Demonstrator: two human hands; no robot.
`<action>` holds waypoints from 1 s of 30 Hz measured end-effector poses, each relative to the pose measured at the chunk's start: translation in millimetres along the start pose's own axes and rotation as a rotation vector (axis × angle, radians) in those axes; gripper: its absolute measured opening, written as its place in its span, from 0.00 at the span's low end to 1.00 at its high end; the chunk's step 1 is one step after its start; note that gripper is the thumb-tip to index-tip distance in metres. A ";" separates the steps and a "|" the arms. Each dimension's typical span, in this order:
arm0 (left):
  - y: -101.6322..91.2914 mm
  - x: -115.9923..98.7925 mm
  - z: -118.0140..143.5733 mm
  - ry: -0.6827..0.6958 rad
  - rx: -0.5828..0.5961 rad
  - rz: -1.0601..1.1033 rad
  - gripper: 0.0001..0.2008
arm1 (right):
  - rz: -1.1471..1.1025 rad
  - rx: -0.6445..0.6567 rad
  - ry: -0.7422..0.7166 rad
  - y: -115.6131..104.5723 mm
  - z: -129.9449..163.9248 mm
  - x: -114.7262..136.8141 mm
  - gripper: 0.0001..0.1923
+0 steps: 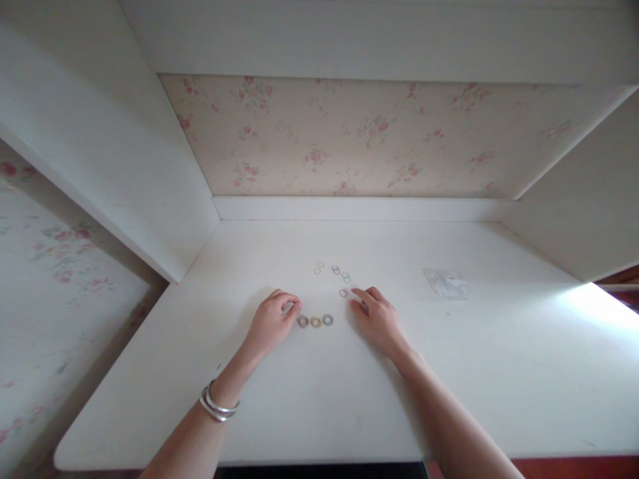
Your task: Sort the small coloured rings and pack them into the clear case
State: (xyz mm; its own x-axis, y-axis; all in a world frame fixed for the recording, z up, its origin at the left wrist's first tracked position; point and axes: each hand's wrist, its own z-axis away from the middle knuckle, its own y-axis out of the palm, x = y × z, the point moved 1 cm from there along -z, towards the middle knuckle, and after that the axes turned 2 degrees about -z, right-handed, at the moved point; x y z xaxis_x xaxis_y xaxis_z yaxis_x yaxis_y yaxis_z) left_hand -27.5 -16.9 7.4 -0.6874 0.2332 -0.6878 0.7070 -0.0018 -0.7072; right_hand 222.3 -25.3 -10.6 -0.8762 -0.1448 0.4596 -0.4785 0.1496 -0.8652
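Observation:
My left hand [274, 318] rests on the white table with thumb and index finger pinched together; whatever may be between the tips is too small to make out. Just beside those fingertips lies a pinkish-copper ring stack [303, 326], in a row with a gold ring stack [315, 326] and a grey-silver ring stack [327, 324]. On the other side, my right hand [377, 319] has index finger and thumb apart, close to a single reddish ring [343, 297]. Beyond it lie thin silver rings [336, 273] and, further left, pale gold rings [317, 274].
A clear plastic bag [446, 285] lies flat on the table [299, 412], right of my right hand. White panels rise at both sides, and a low ledge [359, 209] runs along the back. A small dark speck [218, 366] is near my left forearm.

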 end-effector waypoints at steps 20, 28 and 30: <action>-3.0 -3.1 0.8 -0.087 0.053 0.080 0.12 | 0.107 0.094 -0.056 4.1 -0.2 6.7 0.14; -1.8 -3.9 2.0 -0.095 0.052 0.110 0.13 | 0.066 0.084 -0.046 4.3 0.3 7.0 0.14; -1.8 -4.8 2.3 -0.112 0.066 0.129 0.13 | 0.056 0.091 -0.048 4.8 0.0 6.1 0.14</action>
State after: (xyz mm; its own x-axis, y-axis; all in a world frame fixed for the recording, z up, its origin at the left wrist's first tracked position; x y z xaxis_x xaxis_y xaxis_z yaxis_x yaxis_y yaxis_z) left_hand -25.8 -20.2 11.6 -0.6087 0.1174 -0.7847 0.7804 -0.0898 -0.6188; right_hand 214.6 -25.5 -11.9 -0.8965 -0.1855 0.4022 -0.4203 0.0696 -0.9047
